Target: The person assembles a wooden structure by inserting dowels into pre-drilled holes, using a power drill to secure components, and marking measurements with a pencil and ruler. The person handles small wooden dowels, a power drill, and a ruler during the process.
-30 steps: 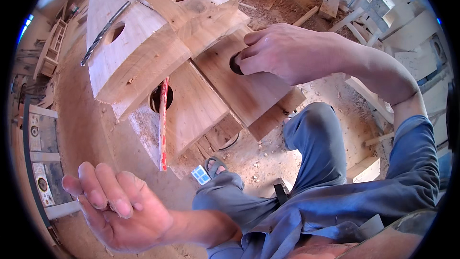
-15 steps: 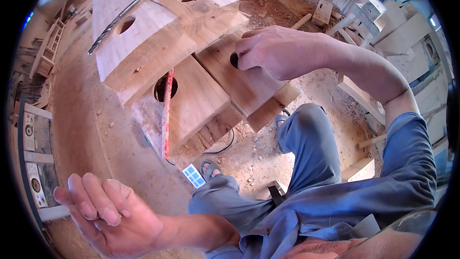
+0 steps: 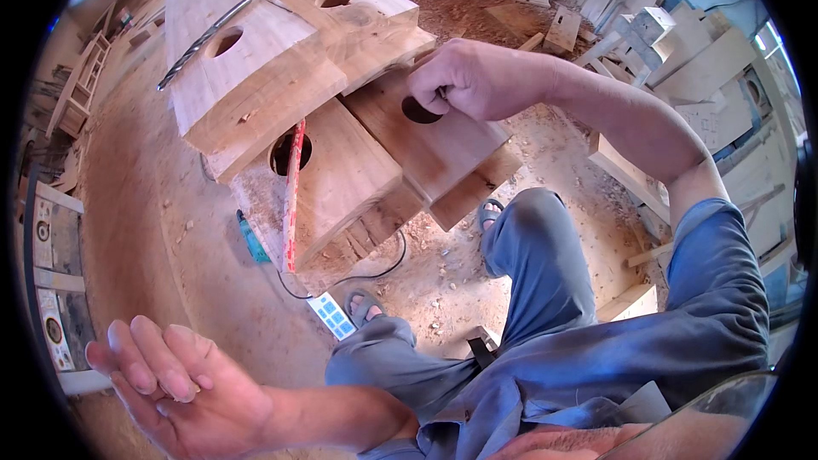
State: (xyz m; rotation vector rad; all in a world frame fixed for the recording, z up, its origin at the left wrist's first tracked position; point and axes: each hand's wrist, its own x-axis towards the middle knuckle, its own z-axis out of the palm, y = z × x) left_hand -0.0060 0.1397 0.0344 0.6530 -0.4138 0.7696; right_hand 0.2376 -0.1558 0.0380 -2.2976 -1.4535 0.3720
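Observation:
My right hand, fingers curled in, is at the edge of a round hole in a thick wooden block. Whatever its fingers hold, if anything, is hidden. At the lower left my left hand is raised away from the wood, its fingers loosely bent and apart from the thumb. A tiny pale bit shows by its fingertips. A neighbouring block has its own hole, crossed by a red-and-white strip. On a higher block lies a long spiral drill bit beside another hole.
A white-and-blue power strip and its black cable lie on the dusty floor by my left foot, near a teal tool. Planks and offcuts lean at the right. A wooden rack stands far left.
My right hand has lifted slightly and drawn back from the hole, exposing more of its opening. My left hand keeps nearly the same pose. The view has shifted a little.

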